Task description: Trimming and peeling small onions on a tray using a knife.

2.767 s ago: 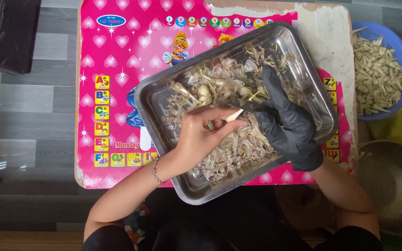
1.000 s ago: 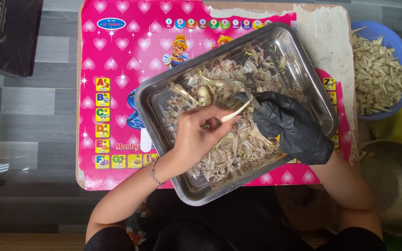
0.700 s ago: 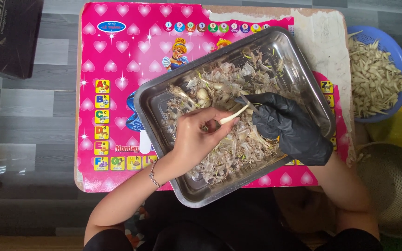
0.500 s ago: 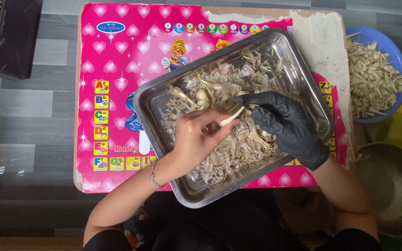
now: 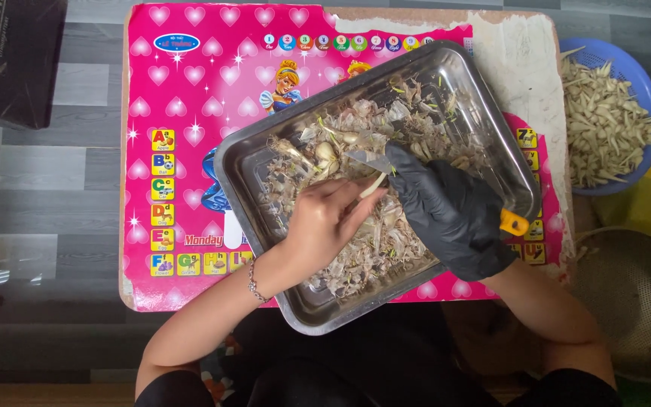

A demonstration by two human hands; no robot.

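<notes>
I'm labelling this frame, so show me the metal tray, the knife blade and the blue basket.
metal tray (image 5: 244, 172): head view, bare left inner wall.
knife blade (image 5: 366, 160): head view, flat of the blade.
blue basket (image 5: 637, 74): head view, upper right rim.

The knife (image 5: 446, 188) is mostly hidden inside the gloved right hand (image 5: 450, 211); only its blade tip and orange handle end show. The left hand (image 5: 322, 226) covers much of the pale stalk (image 5: 373, 185). The mesh strainer (image 5: 634, 301) and black box (image 5: 9, 53) run off the frame edges.
</notes>
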